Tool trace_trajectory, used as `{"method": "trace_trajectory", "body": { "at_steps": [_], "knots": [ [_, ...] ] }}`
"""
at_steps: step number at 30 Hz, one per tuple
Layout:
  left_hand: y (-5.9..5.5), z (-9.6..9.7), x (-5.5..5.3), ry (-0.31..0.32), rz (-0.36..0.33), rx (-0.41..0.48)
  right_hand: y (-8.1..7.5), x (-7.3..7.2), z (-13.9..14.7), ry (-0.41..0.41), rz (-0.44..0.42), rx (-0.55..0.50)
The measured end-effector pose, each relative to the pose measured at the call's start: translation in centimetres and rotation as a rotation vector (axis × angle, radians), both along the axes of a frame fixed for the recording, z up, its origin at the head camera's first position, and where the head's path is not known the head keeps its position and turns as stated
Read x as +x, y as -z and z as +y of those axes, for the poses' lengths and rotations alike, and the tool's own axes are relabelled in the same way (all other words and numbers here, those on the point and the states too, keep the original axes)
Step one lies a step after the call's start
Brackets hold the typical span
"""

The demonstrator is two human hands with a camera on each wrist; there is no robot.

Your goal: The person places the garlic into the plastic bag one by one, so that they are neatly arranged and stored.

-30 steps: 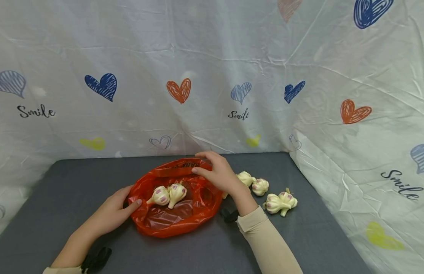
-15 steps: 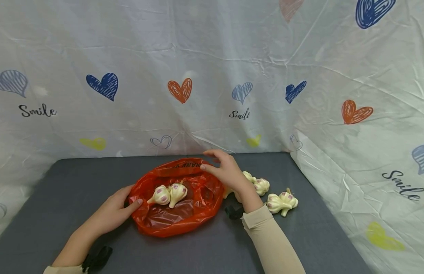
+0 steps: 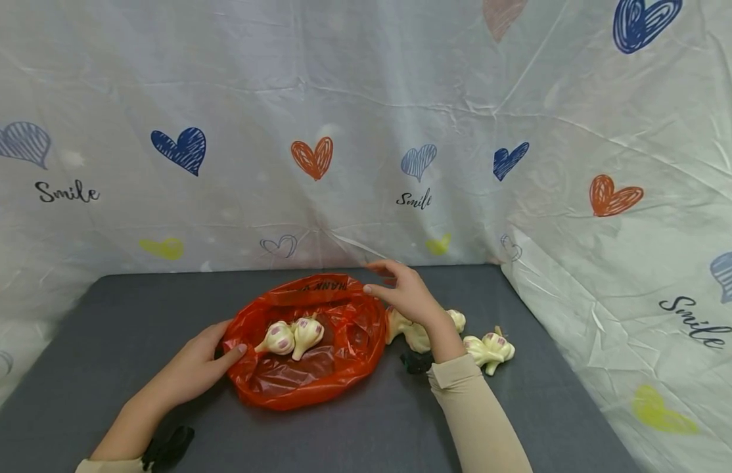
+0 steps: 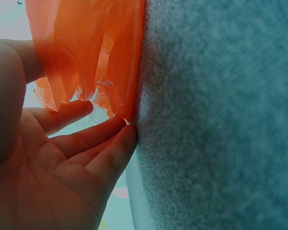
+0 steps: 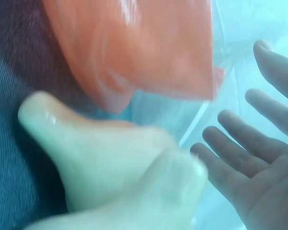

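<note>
A red plastic bag (image 3: pixel 295 397) lies with its mouth spread wide, and two garlic bulbs (image 3: pixel 308 334) rest side by side inside it. At the bag's left side my left hand (image 3: pixel 191 364) holds the rim, thumb over the edge and fingers outside. In the left wrist view, the bag's thin film (image 4: pixel 89 43) hangs between thumb and fingers. My right hand (image 3: pixel 409 295) is off the bag's far right edge, fingers spread, nothing in it. Below its wrist lie garlic bulbs (image 3: pixel 416 335), which fill the lower part of the right wrist view as a blurred pale bulb (image 5: pixel 110 163).
More garlic (image 3: pixel 493 351) lies to the right of my right forearm, and another bulb (image 3: pixel 457 319) shows just behind the wrist. The grey tabletop (image 3: pixel 183 302) ends against a white curtain (image 3: pixel 366 98) printed with hearts, at the back and right.
My right hand has let go of the bag's far right rim and moved right, now overlapping the garlic there. The left hand and the two bulbs in the bag stay in place.
</note>
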State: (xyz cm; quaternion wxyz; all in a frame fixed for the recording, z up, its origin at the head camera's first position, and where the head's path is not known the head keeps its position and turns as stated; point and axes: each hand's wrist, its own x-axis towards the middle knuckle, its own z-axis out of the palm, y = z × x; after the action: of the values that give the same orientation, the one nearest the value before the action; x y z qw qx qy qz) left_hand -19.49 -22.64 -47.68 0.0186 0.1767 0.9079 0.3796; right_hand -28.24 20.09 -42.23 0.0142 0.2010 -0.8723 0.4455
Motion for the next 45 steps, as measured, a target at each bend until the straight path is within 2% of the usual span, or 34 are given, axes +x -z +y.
{"method": "trace_trajectory", "body": {
  "at_steps": [9,13,19,29,35,45],
  "knots": [
    [1.1,-0.3,-0.5,0.009,0.039,0.004,0.4,-0.6,2.4,-0.045,-0.074,-0.022],
    [0.6,-0.1,-0.2,0.001,0.008,0.002,0.5,-0.7,3.0,-0.058,-0.083,-0.005],
    [0.1,0.2,0.1,-0.007,0.001,-0.025,0.8,-0.9,3.7,-0.09,-0.11,0.008],
    [-0.1,0.2,0.2,-0.001,0.009,-0.009,0.9,-0.9,4.6,-0.153,-0.152,0.071],
    [-0.1,0.2,0.1,-0.008,0.002,-0.011,0.9,-0.8,5.1,-0.187,-0.215,0.079],
    [-0.1,0.3,0.2,-0.004,-0.008,-0.008,1.1,-0.9,6.2,-0.2,-0.278,0.117]
  ]
}}
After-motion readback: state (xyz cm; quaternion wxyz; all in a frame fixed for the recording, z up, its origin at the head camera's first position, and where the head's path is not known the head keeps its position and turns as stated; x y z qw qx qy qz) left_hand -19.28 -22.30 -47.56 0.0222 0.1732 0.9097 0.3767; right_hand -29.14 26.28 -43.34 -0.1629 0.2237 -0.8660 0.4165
